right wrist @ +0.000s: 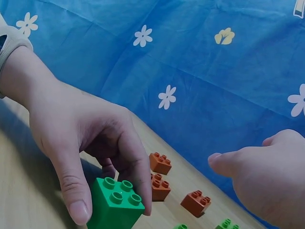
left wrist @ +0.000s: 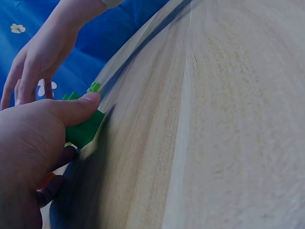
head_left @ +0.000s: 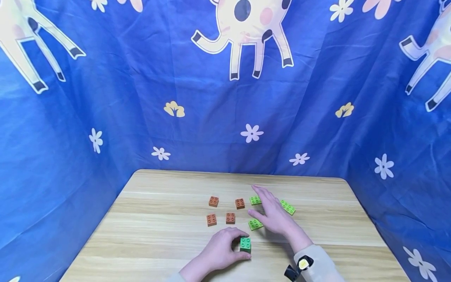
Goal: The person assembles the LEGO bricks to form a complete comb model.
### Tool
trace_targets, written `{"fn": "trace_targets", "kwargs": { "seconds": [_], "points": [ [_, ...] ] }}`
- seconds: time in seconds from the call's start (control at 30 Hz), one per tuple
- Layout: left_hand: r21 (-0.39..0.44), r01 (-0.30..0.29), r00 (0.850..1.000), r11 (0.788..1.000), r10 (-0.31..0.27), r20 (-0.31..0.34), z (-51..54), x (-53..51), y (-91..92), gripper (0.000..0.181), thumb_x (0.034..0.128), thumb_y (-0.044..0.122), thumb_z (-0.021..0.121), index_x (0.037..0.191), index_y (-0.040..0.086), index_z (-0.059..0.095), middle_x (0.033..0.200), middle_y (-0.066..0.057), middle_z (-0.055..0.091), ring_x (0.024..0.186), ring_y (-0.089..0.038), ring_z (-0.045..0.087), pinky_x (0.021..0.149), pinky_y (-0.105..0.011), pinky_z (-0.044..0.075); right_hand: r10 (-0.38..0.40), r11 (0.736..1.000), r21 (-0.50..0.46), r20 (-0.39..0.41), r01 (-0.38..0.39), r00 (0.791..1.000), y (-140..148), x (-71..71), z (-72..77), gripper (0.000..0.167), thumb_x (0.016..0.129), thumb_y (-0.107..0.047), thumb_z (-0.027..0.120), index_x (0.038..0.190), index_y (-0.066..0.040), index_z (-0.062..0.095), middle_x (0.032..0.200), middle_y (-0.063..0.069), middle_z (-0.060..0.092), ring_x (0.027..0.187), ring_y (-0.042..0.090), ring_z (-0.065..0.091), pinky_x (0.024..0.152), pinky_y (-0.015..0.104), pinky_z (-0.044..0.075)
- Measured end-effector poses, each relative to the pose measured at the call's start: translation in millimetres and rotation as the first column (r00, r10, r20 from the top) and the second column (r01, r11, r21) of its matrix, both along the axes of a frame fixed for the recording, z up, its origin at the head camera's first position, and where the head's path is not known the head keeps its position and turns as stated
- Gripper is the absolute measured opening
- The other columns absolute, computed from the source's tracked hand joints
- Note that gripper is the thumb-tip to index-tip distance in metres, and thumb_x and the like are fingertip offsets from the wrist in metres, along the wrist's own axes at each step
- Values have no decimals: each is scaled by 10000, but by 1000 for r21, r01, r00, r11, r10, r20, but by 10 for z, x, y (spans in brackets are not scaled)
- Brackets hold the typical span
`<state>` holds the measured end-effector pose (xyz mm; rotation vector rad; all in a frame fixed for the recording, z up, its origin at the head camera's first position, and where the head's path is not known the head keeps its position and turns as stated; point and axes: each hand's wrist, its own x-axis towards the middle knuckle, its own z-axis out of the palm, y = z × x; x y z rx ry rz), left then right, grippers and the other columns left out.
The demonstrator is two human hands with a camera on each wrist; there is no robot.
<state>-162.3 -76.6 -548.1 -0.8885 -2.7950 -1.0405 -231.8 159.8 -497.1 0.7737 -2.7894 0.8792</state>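
In the head view the left hand (head_left: pixel 220 248) grips a green block (head_left: pixel 245 243) between thumb and fingers, low at the centre. The same grip shows in the left wrist view, with the thumb of the left hand (left wrist: pixel 33 138) on the green block (left wrist: pixel 86 129). The right hand (head_left: pixel 275 215), fingers extended, hovers over or rests among lime blocks (head_left: pixel 255 224); contact cannot be told, as it partly covers them. In the right wrist view the left hand (right wrist: pixel 90 129) holds the green block (right wrist: pixel 116 202), studs upward, while the right hand (right wrist: pixel 269 176) is apart from it.
Several orange-brown blocks (head_left: pixel 230 218) lie left of the lime ones on the wooden table (head_left: pixel 158 235). Another lime block (head_left: pixel 288 207) lies right of the right hand, and one (head_left: pixel 255 200) behind its thumb. Blue patterned cloth (head_left: pixel 211 149) surrounds the table's back and sides.
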Motion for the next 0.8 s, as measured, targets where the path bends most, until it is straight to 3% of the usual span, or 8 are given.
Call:
{"fn": "trace_targets", "kwargs": {
  "seconds": [0.13, 0.37, 0.8],
  "points": [
    [38, 9, 1000, 999, -10, 17, 17, 4, -9, 473, 812, 481, 910, 1184, 226, 768, 1130, 177, 711, 1072, -71, 651, 971, -373, 542, 11, 1000, -20, 26, -10, 1000, -24, -28, -9, 861, 1018, -581, 635, 1696, -238, 230, 1685, 96, 347, 1537, 322, 324, 1211, 622, 269],
    [63, 9, 999, 998, -12, 41, 18, -5, -9, 390, 832, 443, 908, 1134, 232, 778, 1089, 193, 704, 1042, -58, 647, 951, -357, 541, 15, 998, -56, 83, -10, 996, -67, -76, -26, 834, 1012, -388, 739, 1687, -255, 267, 1660, 77, 391, 1511, 323, 370, 1189, 592, 335],
    [69, 15, 998, 997, -19, 66, -20, -22, -22, 359, 844, 470, 889, 1100, 244, 781, 1057, 215, 702, 1011, -50, 630, 944, -336, 529, 38, 993, -114, 156, -20, 987, -109, -160, -109, 771, 1013, -351, 745, 1657, -195, 350, 1589, 71, 480, 1469, 311, 435, 1190, 553, 352]
  ]
}}
